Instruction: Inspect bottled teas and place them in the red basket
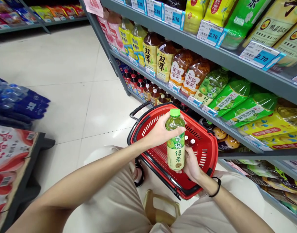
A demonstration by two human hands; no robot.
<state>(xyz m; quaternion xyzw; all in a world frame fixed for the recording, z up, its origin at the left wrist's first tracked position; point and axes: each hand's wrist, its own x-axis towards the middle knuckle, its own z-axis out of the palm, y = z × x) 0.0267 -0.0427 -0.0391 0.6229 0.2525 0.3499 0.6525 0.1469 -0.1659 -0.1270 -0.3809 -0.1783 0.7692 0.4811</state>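
Upright over the basket is a bottle of green tea (175, 152) with a bright green cap and a green and cream label. My left hand (161, 132) wraps round its upper part, the thumb across the front below the neck. Low on its right side, my right hand (191, 164) grips the bottle near the base, its fingers partly hidden behind it. Beneath both hands stands a red shopping basket (210, 161) with slotted walls and black handles. Inside it, two white caps of dark bottles (191, 145) show just right of the held bottle.
A grey shelf rack (148, 76) with rows of bottled drinks and price tags runs along the right. On the left are blue-wrapped water packs (22, 100) and red-and-white cartons (10, 161) on a dark pallet. A small beige stool (160, 207) shows between my knees.
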